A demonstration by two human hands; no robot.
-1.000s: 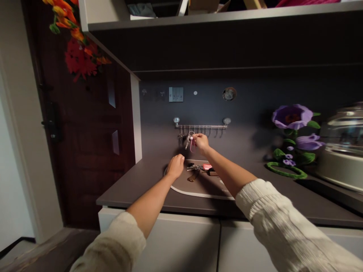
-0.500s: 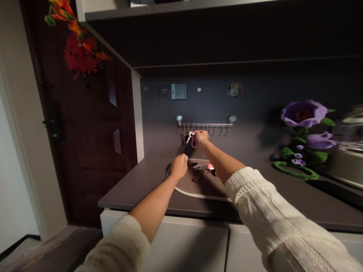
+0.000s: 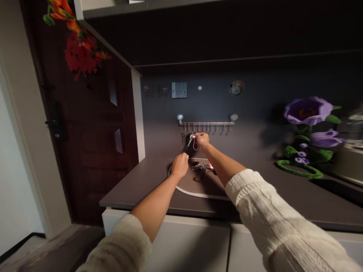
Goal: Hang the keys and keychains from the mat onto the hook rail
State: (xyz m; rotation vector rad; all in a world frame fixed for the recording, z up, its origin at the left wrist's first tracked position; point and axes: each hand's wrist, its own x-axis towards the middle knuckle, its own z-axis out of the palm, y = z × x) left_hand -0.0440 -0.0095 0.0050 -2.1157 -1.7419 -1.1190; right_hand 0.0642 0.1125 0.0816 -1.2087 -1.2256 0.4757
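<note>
The right hand [image 3: 202, 140] pinches the keys [image 3: 191, 139] just below the hook rail [image 3: 207, 123]. At their seven o'clock the left hand [image 3: 180, 165] curls; its grip I cannot tell. Space separates both hands; the counter [image 3: 133, 183] has its front edge at six o'clock.

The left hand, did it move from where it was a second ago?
No, not noticeably. Against the hook rail on the wall, the left hand stays below the rail's left end; the whole picture just shifted a little.
</note>
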